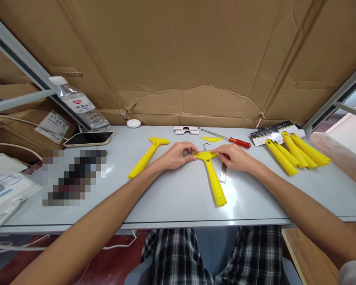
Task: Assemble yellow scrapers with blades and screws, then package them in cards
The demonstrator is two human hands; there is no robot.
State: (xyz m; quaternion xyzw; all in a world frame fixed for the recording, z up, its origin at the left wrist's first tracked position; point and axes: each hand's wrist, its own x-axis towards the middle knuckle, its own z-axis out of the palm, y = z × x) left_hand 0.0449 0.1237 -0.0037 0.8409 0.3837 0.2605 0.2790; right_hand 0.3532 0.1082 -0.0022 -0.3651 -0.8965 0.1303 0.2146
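Note:
A yellow scraper [214,180] lies on the table with its wide head away from me and its handle toward me. My left hand [179,155] pinches the left end of the head between thumb and fingers. At the head's right end, my right hand [233,156] is closed with its fingertips on the edge. A thin dark line, perhaps a blade, runs along the head's far edge. Partly under my right hand lies a flat metal strip [223,173]. Just beyond the head are a few small screws [204,146] and a loose yellow cover piece [211,139].
Another yellow scraper [145,159] lies left. A red-handled screwdriver [239,142] and white card pieces [186,130] lie behind. Several carded yellow scrapers [296,152] are at right. A phone [89,138], water bottle [80,105] and white oval case [133,123] are at left, before a cardboard wall [184,55].

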